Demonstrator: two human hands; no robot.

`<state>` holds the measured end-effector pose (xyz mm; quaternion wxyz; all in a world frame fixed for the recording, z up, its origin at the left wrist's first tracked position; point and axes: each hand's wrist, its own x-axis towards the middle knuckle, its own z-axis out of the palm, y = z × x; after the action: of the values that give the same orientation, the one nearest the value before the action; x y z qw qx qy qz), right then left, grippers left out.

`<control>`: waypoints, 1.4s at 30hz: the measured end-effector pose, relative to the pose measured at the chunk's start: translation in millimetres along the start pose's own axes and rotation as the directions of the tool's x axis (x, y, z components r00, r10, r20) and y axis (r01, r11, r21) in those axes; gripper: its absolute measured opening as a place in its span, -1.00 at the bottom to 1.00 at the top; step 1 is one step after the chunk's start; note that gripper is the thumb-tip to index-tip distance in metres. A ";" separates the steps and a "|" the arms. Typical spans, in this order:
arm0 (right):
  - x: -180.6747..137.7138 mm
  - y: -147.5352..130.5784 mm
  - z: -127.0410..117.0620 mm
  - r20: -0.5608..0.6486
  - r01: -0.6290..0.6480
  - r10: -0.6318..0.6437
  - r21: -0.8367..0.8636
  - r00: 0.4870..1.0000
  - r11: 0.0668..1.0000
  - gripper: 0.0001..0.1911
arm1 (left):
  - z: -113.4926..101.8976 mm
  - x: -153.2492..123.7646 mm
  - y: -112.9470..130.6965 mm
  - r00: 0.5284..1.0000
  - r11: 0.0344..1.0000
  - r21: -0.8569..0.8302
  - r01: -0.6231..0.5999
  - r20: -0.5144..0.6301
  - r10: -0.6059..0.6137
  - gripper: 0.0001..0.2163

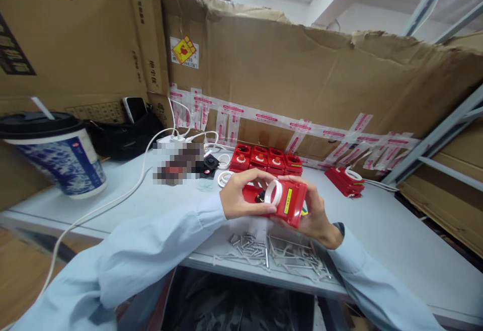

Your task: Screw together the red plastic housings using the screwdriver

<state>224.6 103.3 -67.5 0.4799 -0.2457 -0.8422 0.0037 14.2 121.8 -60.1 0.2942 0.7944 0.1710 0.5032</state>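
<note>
1. Cardboard walls (302, 74) are closing in the back of the desk (396, 230), and a metal shelf frame (445, 140) is slanting down along the right side; the widest bare stretch of desk is lying to the right of the hands, while the near edge is running just under them.
2. Loose screws and wire clips (271, 253) are lying scattered at that near edge, directly below the hands.
3. A red plastic housing (289, 201) is being held above the desk, between both hands; it is showing a yellow label strip on its face, and a white ring (273, 193) is sitting against its left part.
4. The left hand (241, 194) is gripping the housing's left end, fingers curled over the top.
5. The right hand (315, 213) is cupping the housing from below and behind, fingers wrapped around its right end.
6. A row of similar red housings (266, 159) is standing behind the hands, another red unit (345, 180) farther right, and a lidded paper cup (56, 155) far left.
</note>
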 end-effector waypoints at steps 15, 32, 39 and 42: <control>1.0 -0.1 -2.1 0.056 -0.110 0.104 0.120 0.993 0.987 -0.09 | -7.8 6.6 2.8 0.937 0.936 0.090 -0.342 0.114 0.331 -0.52; 4.4 -5.8 1.5 -0.012 -0.037 0.040 0.146 0.999 0.989 -0.14 | -3.8 4.1 4.3 0.968 0.966 0.058 -0.252 0.010 0.252 -0.47; 2.8 -4.8 1.1 -0.020 -0.039 0.042 0.130 0.999 0.991 -0.14 | -4.0 3.6 4.4 0.977 0.974 0.070 -0.214 0.010 0.214 -0.47; 2.2 -4.7 0.0 0.003 -0.071 0.071 0.134 0.997 0.989 -0.15 | -5.3 4.9 4.6 0.966 0.964 0.065 -0.257 0.028 0.255 -0.47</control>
<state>221.7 100.1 -64.6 0.4957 -0.2428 -0.8303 0.0768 11.5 122.6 -52.0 0.2012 0.8242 0.0810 0.5231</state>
